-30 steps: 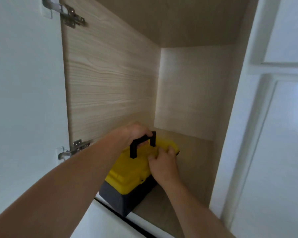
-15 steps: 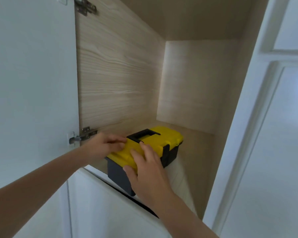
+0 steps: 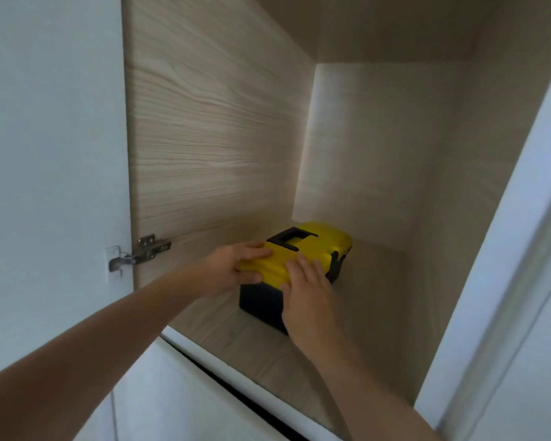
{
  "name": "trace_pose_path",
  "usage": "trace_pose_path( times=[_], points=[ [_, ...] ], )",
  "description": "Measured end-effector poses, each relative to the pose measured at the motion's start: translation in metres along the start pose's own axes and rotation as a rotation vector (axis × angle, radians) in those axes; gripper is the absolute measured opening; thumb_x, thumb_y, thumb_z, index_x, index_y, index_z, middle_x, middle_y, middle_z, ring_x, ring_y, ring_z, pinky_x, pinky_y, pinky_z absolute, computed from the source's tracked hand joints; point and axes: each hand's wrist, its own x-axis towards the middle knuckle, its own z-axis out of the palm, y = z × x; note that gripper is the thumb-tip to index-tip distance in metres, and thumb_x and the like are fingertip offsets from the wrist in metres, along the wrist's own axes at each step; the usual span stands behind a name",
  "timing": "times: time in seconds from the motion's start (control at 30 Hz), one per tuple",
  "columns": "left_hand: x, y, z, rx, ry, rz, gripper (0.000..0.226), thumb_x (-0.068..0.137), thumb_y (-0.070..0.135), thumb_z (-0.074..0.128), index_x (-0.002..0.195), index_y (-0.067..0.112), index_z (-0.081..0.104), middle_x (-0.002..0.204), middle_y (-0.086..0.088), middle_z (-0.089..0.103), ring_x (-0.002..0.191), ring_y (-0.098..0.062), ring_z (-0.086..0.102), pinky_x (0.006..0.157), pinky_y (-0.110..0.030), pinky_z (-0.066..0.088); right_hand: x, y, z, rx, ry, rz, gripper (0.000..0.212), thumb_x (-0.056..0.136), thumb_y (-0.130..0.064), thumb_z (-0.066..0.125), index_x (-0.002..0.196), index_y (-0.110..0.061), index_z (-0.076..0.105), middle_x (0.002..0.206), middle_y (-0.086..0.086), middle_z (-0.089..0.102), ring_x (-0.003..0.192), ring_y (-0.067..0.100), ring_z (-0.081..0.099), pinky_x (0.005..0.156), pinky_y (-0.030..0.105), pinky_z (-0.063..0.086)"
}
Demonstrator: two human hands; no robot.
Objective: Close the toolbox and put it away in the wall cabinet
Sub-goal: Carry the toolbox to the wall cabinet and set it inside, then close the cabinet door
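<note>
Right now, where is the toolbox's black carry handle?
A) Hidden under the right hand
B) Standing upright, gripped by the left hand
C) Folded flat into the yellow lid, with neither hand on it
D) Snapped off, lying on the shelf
C: the carry handle lies flat in the lid of the toolbox, while the left hand and right hand press the lid's near end.

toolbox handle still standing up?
No, the black handle lies folded flat in the yellow lid of the toolbox, while the left hand and right hand rest on the near end.
</note>
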Motion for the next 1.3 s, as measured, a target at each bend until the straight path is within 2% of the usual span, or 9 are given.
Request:
trace_pose_path(
  times=[0.13, 0.3, 0.5, 0.63, 0.8, 0.93, 1.07, 1.2, 1.3],
  points=[
    [0.035, 0.000, 0.017, 0.008, 0.020, -0.016, 0.060, 0.090, 0.021, 0.063, 0.145, 0.023, 0.038, 0.159, -0.003, 0.024, 0.143, -0.024, 0.027, 0.110, -0.028, 0.027, 0.021, 0.015, 0.010, -0.034, 0.025, 0.130, 0.057, 0.098, -0.014, 0.041, 0.149, -0.019, 0.016, 0.162, 0.004, 0.009, 0.146, 0.036, 0.002, 0.116, 0.043, 0.015],
    [0.022, 0.005, 0.022, 0.022, 0.024, -0.020, 0.068, 0.092, 0.016, 0.060, 0.149, 0.025, 0.025, 0.161, -0.002, 0.014, 0.142, -0.021, 0.026, 0.100, -0.015, 0.023, 0.025, 0.018, 0.010, -0.100, 0.030, 0.146, 0.055, 0.098, -0.015, 0.039, 0.149, -0.019, 0.018, 0.161, 0.003, 0.012, 0.146, 0.034, 0.008, 0.114, 0.048, 0.022],
    [-0.071, 0.014, -0.002, -0.115, 0.255, -0.163, 0.082, 0.087, 0.022, 0.066, 0.147, 0.044, 0.016, 0.158, 0.006, 0.026, 0.138, -0.017, 0.034, 0.105, -0.028, 0.030, 0.011, -0.002, -0.007, -0.184, 0.023, 0.115, 0.058, 0.096, -0.017, 0.040, 0.149, -0.017, 0.016, 0.161, 0.009, 0.012, 0.145, 0.036, 0.011, 0.114, 0.052, 0.019],
    [-0.152, 0.038, -0.039, -0.239, 0.540, -0.242, 0.072, 0.087, 0.014, 0.067, 0.145, 0.034, 0.030, 0.145, 0.004, 0.042, 0.127, -0.014, 0.047, 0.100, -0.031, 0.041, -0.005, -0.053, -0.022, -0.136, 0.066, -0.149, 0.055, 0.099, -0.031, 0.036, 0.150, -0.022, 0.019, 0.162, 0.007, 0.010, 0.146, 0.033, 0.010, 0.115, 0.050, 0.018],
    [-0.278, 0.081, -0.084, -0.115, 1.163, -0.378, 0.048, 0.088, 0.007, 0.056, 0.130, 0.029, 0.048, 0.131, 0.011, 0.049, 0.104, -0.002, 0.057, 0.076, -0.033, 0.057, -0.032, -0.164, -0.057, -0.064, 0.090, -0.592, 0.055, 0.095, -0.029, 0.042, 0.148, -0.022, 0.028, 0.161, 0.009, 0.013, 0.145, 0.032, 0.014, 0.115, 0.048, 0.019],
    [-0.381, 0.109, -0.120, 0.118, 1.493, -0.527, 0.044, 0.086, 0.004, 0.051, 0.124, 0.025, 0.050, 0.127, 0.007, 0.050, 0.097, -0.007, 0.057, 0.083, -0.037, 0.053, -0.065, -0.257, -0.098, 0.018, 0.192, -0.864, 0.054, 0.093, -0.026, 0.048, 0.144, -0.014, 0.037, 0.157, 0.015, 0.026, 0.141, 0.037, 0.026, 0.110, 0.051, 0.030],
    [-0.452, 0.113, -0.153, 0.234, 1.573, -0.690, 0.051, 0.084, 0.003, 0.055, 0.131, 0.019, 0.046, 0.132, -0.004, 0.046, 0.109, -0.018, 0.052, 0.086, -0.036, 0.046, -0.093, -0.332, -0.121, 0.061, 0.240, -1.010, 0.054, 0.094, -0.027, 0.048, 0.145, -0.014, 0.037, 0.157, 0.015, 0.026, 0.141, 0.037, 0.026, 0.111, 0.052, 0.029],
    [-0.482, 0.094, -0.188, 0.196, 1.520, -0.768, 0.063, 0.081, 0.004, 0.057, 0.139, 0.017, 0.038, 0.142, -0.007, 0.039, 0.127, -0.026, 0.044, 0.098, -0.047, 0.045, -0.105, -0.389, -0.125, 0.089, 0.251, -1.090, 0.054, 0.095, -0.030, 0.045, 0.147, -0.017, 0.032, 0.159, 0.012, 0.020, 0.144, 0.035, 0.020, 0.114, 0.051, 0.022],
    [-0.485, 0.074, -0.213, 0.121, 1.442, -0.745, 0.067, 0.079, 0.001, 0.057, 0.140, 0.016, 0.036, 0.140, -0.007, 0.043, 0.123, -0.025, 0.048, 0.098, -0.041, 0.044, -0.104, -0.416, -0.117, 0.079, 0.259, -1.105, 0.055, 0.097, -0.032, 0.040, 0.148, -0.018, 0.027, 0.161, 0.010, 0.014, 0.146, 0.032, 0.013, 0.116, 0.049, 0.016]
  ],
)
